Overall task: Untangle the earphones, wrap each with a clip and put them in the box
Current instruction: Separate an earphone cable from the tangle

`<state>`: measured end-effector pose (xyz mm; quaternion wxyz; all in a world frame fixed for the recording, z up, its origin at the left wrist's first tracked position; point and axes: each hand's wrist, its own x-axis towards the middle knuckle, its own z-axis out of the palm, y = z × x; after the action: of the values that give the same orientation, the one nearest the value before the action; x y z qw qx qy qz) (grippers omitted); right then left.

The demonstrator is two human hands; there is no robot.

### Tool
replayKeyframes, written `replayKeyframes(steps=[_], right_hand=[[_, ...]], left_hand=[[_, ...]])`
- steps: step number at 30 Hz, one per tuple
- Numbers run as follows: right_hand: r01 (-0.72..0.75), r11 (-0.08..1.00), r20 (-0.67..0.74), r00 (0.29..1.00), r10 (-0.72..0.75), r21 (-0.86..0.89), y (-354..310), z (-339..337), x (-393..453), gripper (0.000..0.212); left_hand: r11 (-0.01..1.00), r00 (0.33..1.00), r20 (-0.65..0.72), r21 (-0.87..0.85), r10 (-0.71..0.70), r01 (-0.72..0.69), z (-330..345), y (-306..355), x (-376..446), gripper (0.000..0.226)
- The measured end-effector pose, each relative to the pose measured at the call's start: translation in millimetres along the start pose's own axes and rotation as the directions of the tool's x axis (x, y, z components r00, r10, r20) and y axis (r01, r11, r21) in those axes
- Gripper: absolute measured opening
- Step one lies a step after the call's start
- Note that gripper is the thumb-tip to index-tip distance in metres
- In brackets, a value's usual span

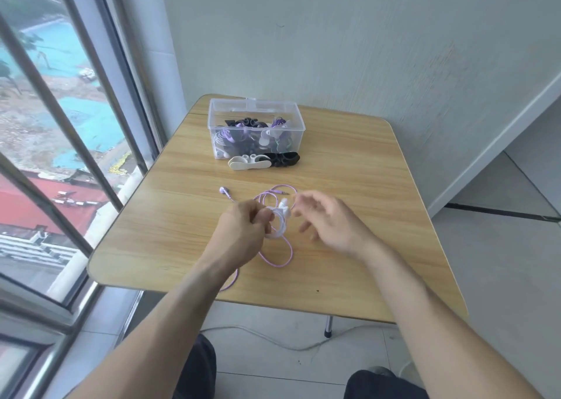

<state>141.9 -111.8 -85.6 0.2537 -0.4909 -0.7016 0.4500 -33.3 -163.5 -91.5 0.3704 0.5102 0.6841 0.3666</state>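
While the left hand (243,228) curls its fingers around a white clip (280,216) and a bunch of purple earphone cable (280,257) near the middle of the wooden table (379,216), the right hand (329,224) hovers just right of it, blurred, fingers loosely spread and holding nothing. One earbud (224,190) lies to the left, the plug (280,191) beyond the hands. A cable loop reaches the table's near edge. At the far side sits a clear plastic box (256,127) of wrapped earphones, with a spare white clip (249,162) and a black clip (283,159) touching its near wall. Bare tabletop lies left and right of the hands.
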Motion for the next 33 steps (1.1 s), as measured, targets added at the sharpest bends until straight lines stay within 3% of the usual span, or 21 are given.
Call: replayKeyframes(steps=[3,5,10,18,27,31,33], right_hand=[[0.013,0.954,-0.11,0.993,-0.048,-0.299,-4,-14,40,0.021],[0.021,0.897,-0.111,0.991,-0.078,-0.441,-6,-15,67,0.021],[0.023,0.786,-0.071,0.994,-0.085,-0.618,1,0,114,0.046],[-0.065,0.707,-0.225,0.965,-0.136,-0.705,6,4,132,0.036],[0.048,0.438,-0.127,0.924,-0.362,-0.898,11,-32,98,0.029],[0.231,0.499,-0.013,0.899,-0.438,-0.835,9,-43,85,0.014],[0.221,0.641,-0.115,0.891,-0.439,-0.735,5,-46,79,0.009]], left_hand=[[0.99,0.994,-0.093,-0.136,-0.056,0.043,-9,0,9,0.027],[0.974,0.986,-0.137,-0.216,-0.097,0.066,-16,-1,16,0.029],[0.954,0.971,-0.175,-0.277,-0.166,0.113,-24,-6,29,0.031],[0.942,0.977,-0.147,-0.319,-0.157,0.103,-23,-7,31,0.031],[0.957,0.985,-0.127,-0.28,-0.119,0.08,-11,4,27,0.03],[0.973,0.99,-0.113,-0.224,-0.084,0.057,-3,10,24,0.027],[0.97,0.991,-0.103,-0.235,-0.086,0.059,-1,15,22,0.027]])
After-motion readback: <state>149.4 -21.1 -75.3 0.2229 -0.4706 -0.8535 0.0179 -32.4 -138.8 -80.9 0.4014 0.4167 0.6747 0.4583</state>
